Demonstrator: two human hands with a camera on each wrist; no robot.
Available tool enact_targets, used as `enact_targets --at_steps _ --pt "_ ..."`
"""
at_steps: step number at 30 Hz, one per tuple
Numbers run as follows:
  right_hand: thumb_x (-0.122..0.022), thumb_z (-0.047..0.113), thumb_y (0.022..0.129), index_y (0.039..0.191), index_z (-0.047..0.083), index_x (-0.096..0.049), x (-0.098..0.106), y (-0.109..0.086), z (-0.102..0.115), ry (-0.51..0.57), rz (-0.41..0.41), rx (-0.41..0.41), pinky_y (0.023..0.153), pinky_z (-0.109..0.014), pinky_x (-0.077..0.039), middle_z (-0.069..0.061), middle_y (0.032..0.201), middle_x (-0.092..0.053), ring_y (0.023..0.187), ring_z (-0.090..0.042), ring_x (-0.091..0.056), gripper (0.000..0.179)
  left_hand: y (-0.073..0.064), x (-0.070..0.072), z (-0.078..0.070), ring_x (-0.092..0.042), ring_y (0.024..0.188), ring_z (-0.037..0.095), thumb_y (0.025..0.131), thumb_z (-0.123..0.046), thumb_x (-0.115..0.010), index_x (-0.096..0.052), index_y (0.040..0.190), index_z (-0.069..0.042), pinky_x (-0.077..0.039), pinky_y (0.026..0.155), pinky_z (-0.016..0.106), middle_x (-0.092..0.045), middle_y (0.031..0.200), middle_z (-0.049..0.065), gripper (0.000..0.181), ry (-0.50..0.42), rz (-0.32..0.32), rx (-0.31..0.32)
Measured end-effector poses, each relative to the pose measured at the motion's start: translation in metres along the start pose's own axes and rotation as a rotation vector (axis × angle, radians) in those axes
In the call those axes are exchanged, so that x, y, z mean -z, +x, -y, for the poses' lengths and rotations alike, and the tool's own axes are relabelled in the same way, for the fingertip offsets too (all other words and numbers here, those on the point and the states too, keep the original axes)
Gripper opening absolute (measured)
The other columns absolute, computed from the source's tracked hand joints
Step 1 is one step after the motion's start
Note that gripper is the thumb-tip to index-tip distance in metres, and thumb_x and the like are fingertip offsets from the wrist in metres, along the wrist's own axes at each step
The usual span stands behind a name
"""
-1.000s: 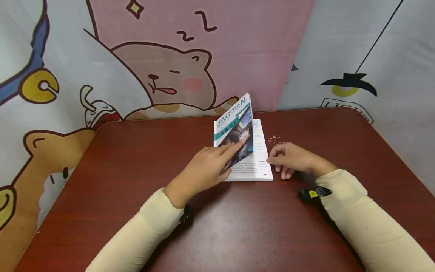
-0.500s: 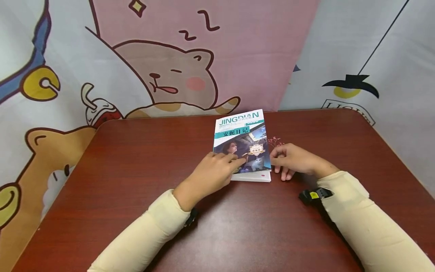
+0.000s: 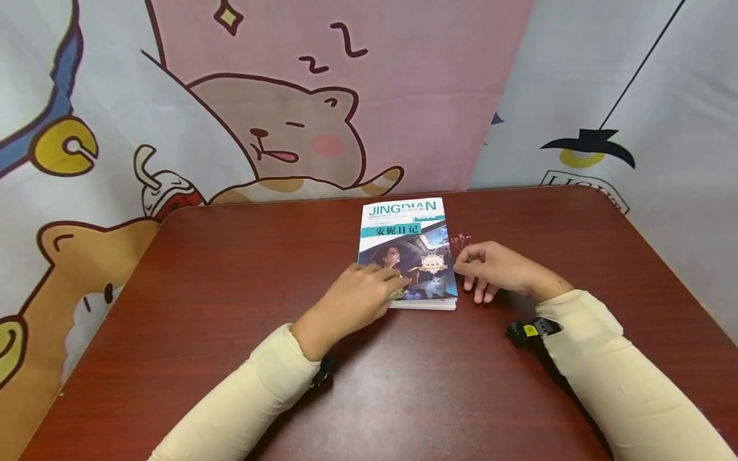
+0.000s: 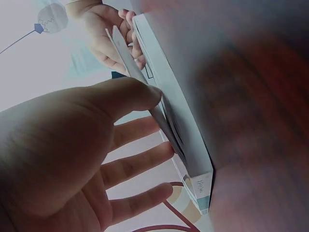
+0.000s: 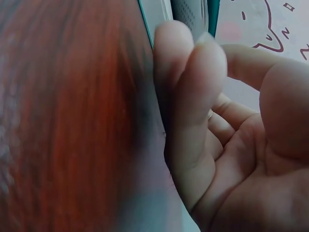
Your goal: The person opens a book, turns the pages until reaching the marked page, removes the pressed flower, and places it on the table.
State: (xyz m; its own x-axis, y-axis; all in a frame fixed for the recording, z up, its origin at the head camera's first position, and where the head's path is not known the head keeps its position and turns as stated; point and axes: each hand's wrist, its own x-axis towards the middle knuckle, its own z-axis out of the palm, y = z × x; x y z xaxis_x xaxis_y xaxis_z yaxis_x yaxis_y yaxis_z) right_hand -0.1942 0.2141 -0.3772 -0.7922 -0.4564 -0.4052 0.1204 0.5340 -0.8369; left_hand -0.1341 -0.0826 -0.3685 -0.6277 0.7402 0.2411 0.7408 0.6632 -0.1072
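A paperback book (image 3: 429,256) with a teal, white and dark picture cover lies on the table, its front cover facing up. In the left wrist view the cover (image 4: 128,55) stands slightly raised over the white pages. My left hand (image 3: 354,298) rests on the lower left of the cover with its fingers extended, the thumb (image 4: 140,94) at the near edge. By the book's right side lies my right hand (image 3: 498,269), fingers loosely bent and fingertips (image 5: 205,63) right at the page edge, holding nothing between them.
The reddish-brown wooden table (image 3: 242,256) reaches back to a cloth backdrop (image 3: 277,128) printed with cartoon animals. Just behind the right hand, beside the book, sits a small pink sprig (image 3: 460,241). Both wrists carry black straps.
The front cover has swung over to the right and down, hiding the printed page that showed before. My left hand has moved down slightly with it; the right hand stays nearly still.
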Motion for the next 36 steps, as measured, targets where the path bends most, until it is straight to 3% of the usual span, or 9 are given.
enact_targets --at_steps 8,11,16,22,25,31,36 --pt "-0.057 0.027 0.102 0.110 0.000 -0.060 0.0018 0.0009 0.0042 -0.018 -0.033 0.015 0.053 -0.040 -0.058 -0.012 0.076 -0.063 0.055 -0.023 -0.068 0.028 0.0011 -0.0006 0.0014 -0.069 0.107 0.019 0.090 -0.020 -0.069 -0.069 0.129 -0.024 -0.058 0.082 0.039 -0.071 0.123 -0.003 0.039 0.008 0.012 0.001" --pt "-0.057 0.027 0.102 0.110 0.001 -0.060 0.0030 -0.0003 0.0047 -0.022 -0.037 0.015 0.053 -0.040 -0.058 -0.012 0.076 -0.063 0.055 -0.023 -0.067 0.028 0.0016 -0.0008 0.0007 -0.066 0.114 0.022 0.089 -0.017 -0.069 -0.061 0.139 -0.026 -0.058 0.084 0.043 -0.067 0.131 0.000 0.051 0.007 0.022 0.009" --pt "-0.057 0.027 0.102 0.110 0.001 -0.060 0.0045 -0.0017 0.0049 -0.020 -0.043 0.016 0.053 -0.040 -0.058 -0.013 0.076 -0.063 0.055 -0.023 -0.067 0.028 0.0009 0.0010 0.0003 -0.052 0.134 0.038 0.086 -0.012 -0.075 -0.039 0.154 -0.030 -0.052 0.096 0.056 -0.050 0.151 0.010 0.079 -0.001 0.101 0.044" --pt "-0.057 0.028 0.102 0.109 0.001 -0.060 0.0046 -0.0007 0.0051 -0.031 -0.051 0.018 0.053 -0.040 -0.058 -0.013 0.076 -0.064 0.056 -0.024 -0.068 0.028 0.0025 0.0029 0.0014 -0.049 0.136 0.046 0.090 -0.007 -0.069 -0.029 0.158 -0.034 -0.047 0.104 0.059 -0.039 0.159 0.013 0.084 -0.072 0.221 0.089" --pt "-0.057 0.028 0.102 0.109 0.001 -0.060 0.0051 -0.0005 0.0054 -0.039 -0.061 0.018 0.052 -0.040 -0.058 -0.012 0.076 -0.063 0.055 -0.024 -0.068 0.028 0.0040 0.0017 0.0014 -0.049 0.135 0.045 0.091 -0.008 -0.067 -0.030 0.157 -0.036 -0.047 0.104 0.057 -0.039 0.159 0.012 0.081 -0.078 0.248 0.093" --pt "-0.055 0.026 0.103 0.110 -0.001 -0.060 0.0061 -0.0014 0.0067 -0.050 -0.076 0.019 0.052 -0.040 -0.058 -0.012 0.075 -0.063 0.055 -0.024 -0.068 0.028 0.0059 -0.0001 0.0029 -0.053 0.132 0.046 0.092 -0.005 -0.064 -0.036 0.155 -0.035 -0.050 0.101 0.055 -0.043 0.156 0.013 0.076 -0.063 0.221 0.067" --pt "-0.055 0.024 0.103 0.109 -0.002 -0.059 0.0071 -0.0027 0.0078 -0.065 -0.100 0.021 0.052 -0.040 -0.058 -0.013 0.075 -0.063 0.055 -0.025 -0.067 0.026 0.0052 0.0016 0.0062 -0.058 0.129 0.037 0.088 -0.011 -0.070 -0.043 0.152 -0.032 -0.054 0.095 0.052 -0.050 0.152 0.010 0.073 -0.038 0.171 0.035"
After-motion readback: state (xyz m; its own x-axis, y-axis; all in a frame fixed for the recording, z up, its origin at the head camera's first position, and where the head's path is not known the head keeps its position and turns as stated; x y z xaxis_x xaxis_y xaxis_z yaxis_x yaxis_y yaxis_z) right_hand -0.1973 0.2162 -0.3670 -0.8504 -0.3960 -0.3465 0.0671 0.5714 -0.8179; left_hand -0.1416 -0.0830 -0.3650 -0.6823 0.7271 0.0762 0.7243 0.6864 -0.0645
